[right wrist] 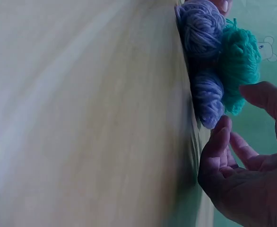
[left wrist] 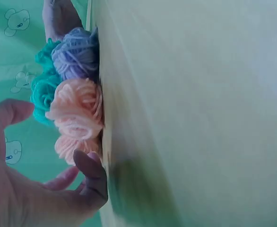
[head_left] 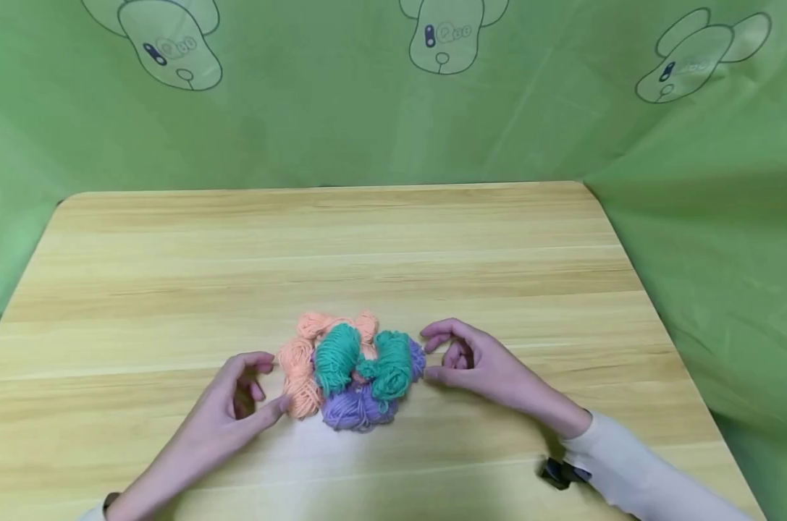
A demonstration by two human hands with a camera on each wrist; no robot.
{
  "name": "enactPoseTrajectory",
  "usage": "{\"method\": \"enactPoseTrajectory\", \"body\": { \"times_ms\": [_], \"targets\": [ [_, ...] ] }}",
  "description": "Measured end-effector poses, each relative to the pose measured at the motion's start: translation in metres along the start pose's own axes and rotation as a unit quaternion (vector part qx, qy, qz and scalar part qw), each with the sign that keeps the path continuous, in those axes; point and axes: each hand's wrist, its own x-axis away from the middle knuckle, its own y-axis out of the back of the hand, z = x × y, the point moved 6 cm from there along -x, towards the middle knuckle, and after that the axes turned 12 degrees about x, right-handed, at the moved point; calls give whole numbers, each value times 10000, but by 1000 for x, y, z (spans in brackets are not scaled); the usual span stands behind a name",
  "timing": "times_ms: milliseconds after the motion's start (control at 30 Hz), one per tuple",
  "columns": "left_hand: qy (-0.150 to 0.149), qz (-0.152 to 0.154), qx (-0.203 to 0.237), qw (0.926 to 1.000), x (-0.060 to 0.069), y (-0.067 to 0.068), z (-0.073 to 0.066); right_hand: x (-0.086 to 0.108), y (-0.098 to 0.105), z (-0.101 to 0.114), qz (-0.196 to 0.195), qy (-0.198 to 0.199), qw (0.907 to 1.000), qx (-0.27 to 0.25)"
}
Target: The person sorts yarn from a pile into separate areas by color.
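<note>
The step seems to be surrounding the yarn pile (head_left: 339, 362) on the desk (head_left: 497, 253), left hand (head_left: 222, 411) and right hand (head_left: 489, 370) just beside its 2 sides, fingers loosely curved, holding nothing, so the next move probably calls for gentle closing.

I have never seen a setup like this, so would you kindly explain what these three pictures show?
There is no machine here, only a person's bare left hand and right hand. The widest picture comes from a camera worn on the head, looking forward and down. The other two come from cameras worn on each wrist, so the scene appears turned sideways. On the wooden table lie peach yarn and purple yarn, with two green bundles on top. Behind is green cloth. The hands flank the pile; neither seems to grip anything, though light contact is hard to rule out.
</note>
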Motion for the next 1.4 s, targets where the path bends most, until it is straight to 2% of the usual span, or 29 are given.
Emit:
{"method": "enactPoseTrajectory", "body": {
  "times_ms": [167,367,700,800,967,1167,1400],
  "targets": [
    [167,-85,329,9993,-1,-4,4,-2,-4,1,-22,-117,9998,142],
    [295,-196,351,9988,-1,-8,7,-6,-7,3,-88,-215,9985,498],
    [775,-252,466,9956,-3,-14,9,-10,-11,8,-260,-236,9941,1025],
    [817,-240,380,9956,-3,-14,10,-12,-12,10,-269,-281,9932,1100],
    [694,-316,170,9969,-3,-12,8,-15,-12,11,-232,-426,9919,1176],
    [954,-311,370,9943,-5,-13,10,-16,-12,12,-229,-498,9901,1293],
    [1017,-259,363,9938,-6,-13,8,-18,-12,14,-315,-496,9888,1374]
  ]
}}
